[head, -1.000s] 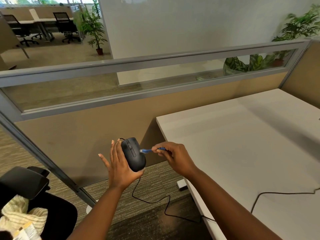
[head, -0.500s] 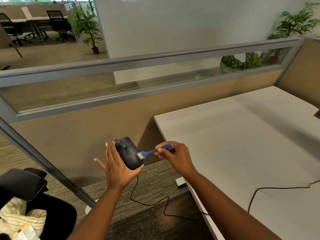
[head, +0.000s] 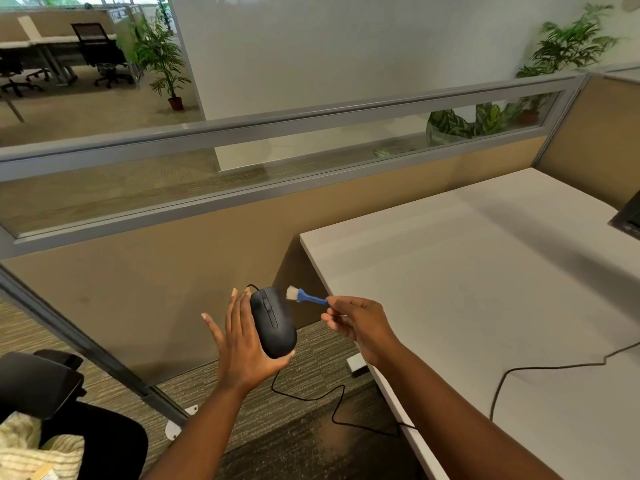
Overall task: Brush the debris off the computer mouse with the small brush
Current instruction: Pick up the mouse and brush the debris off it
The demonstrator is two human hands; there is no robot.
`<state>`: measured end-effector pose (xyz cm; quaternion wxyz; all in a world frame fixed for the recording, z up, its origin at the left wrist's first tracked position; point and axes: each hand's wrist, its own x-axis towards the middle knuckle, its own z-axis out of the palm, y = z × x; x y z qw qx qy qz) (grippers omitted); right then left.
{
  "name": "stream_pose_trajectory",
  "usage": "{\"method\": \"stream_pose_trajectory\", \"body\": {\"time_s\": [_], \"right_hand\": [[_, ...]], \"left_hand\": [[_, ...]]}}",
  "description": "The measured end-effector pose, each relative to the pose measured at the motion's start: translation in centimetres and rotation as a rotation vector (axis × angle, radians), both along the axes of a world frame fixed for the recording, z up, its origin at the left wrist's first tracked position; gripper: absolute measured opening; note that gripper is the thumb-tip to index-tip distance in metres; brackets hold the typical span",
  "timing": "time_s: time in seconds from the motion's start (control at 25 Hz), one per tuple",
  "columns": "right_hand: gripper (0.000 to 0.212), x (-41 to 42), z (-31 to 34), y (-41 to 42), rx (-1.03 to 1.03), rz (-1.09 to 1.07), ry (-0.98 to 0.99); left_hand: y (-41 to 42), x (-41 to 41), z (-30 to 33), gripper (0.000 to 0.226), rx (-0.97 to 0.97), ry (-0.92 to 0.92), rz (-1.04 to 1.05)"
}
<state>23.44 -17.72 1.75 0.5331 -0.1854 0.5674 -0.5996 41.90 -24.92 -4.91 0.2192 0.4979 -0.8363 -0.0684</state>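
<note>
1. The left hand [head: 242, 344] is held off the bench's [head: 485, 289] left edge at about 7 o'clock in the view, fingers straight, cradling the black mouse [head: 273, 322] against its palm and fingertips.
2. The right hand [head: 360, 323] pinches the blue handle of the small brush [head: 304, 296].
3. The white bristles sit at the mouse's 1 o'clock, seemingly just clear of its shell.
4. The mouse's cable [head: 332, 407] hangs down and runs up onto the bench.
</note>
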Motion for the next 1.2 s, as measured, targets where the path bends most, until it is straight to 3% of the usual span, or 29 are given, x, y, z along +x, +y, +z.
{"method": "stream_pose_trajectory", "body": {"time_s": [0.16,0.32,0.6,0.92,1.2], "right_hand": [[0.008,0.1,-0.7,0.1,0.058,-0.044,0.232],[0.007,-0.2,-0.6,0.1,0.016,-0.158,0.492],[0.012,-0.1,0.2,-1.1,-0.102,-0.008,0.707],[0.013,-1.2,0.0,-0.6,-0.108,0.273,0.810],[0.015,-1.2,0.1,-1.0,-0.154,0.138,0.763]], "left_hand": [[-0.1,-0.3,-0.5,0.128,0.013,0.035,-0.024],[0.1,-0.8,-0.8,0.129,0.118,0.231,0.003],[0.6,-1.8,-0.6,0.119,0.340,0.504,-0.106],[-0.7,-1.1,-0.6,0.106,0.334,0.666,0.028],[-1.0,-1.7,-1.1,0.106,0.312,0.600,0.004]]}}
